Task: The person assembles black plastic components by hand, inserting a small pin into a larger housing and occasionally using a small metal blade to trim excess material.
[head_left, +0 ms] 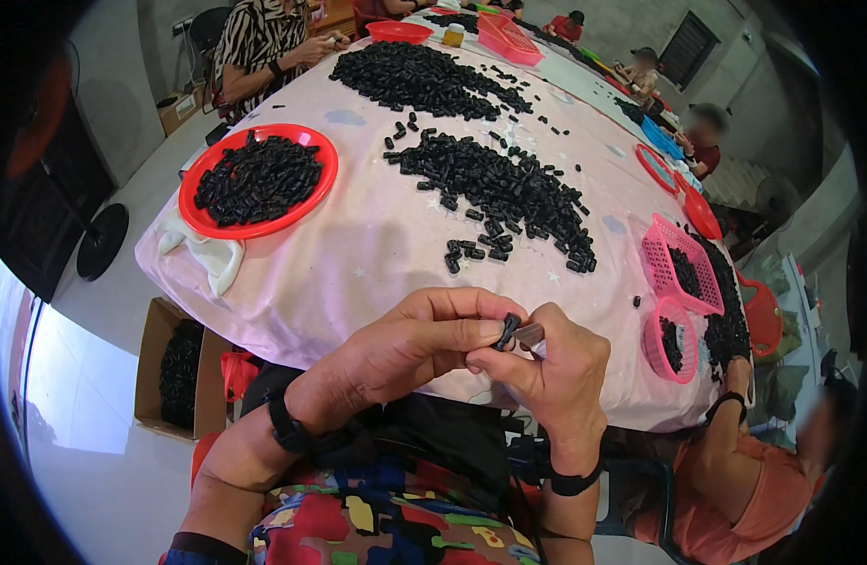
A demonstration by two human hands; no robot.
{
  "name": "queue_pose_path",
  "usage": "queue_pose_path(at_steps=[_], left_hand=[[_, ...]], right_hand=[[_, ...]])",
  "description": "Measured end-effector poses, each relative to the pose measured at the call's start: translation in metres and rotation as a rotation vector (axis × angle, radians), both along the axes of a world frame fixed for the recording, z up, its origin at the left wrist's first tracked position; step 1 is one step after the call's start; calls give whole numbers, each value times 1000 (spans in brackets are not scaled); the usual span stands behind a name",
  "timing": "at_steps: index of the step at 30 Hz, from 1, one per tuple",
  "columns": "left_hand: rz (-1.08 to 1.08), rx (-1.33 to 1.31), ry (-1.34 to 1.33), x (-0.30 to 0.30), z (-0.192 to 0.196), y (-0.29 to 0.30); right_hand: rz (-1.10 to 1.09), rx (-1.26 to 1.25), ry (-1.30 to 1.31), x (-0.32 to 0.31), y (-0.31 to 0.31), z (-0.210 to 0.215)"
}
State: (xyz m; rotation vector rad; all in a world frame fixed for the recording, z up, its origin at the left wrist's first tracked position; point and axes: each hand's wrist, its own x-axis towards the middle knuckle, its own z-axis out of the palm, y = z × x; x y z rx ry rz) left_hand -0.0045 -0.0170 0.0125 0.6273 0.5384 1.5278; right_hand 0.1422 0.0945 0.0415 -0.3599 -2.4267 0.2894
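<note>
My left hand (410, 344) and my right hand (556, 367) meet over the near edge of a table covered in a pale pink cloth (358, 254). Between the fingertips of both hands sits a small black plastic piece (506, 331). My right hand also pinches a small grey-brown part (530, 337) against it. A long heap of the same black pieces (509, 188) lies on the cloth just beyond my hands. A red round tray (257, 181) full of black pieces stands to the far left.
A second big heap (424, 80) lies farther up the table. Pink baskets (678, 268) with black pieces stand at the right. A cardboard box (176, 369) of pieces sits on the floor at left. Other people sit around the table, one close at my right (735, 471).
</note>
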Motion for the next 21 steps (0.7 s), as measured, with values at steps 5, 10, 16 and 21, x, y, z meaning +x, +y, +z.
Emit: queue_pose_path(at_steps=[5, 10, 16, 21], left_hand=[[9, -1, 1, 0, -2, 0], [18, -25, 4, 0, -1, 0], [11, -14, -10, 0, 1, -1], [11, -25, -15, 0, 0, -1]], right_hand=[[26, 23, -5, -2, 0, 1], [9, 32, -33, -3, -2, 1], [9, 5, 18, -2, -1, 1], [12, 34, 14, -2, 0, 0]])
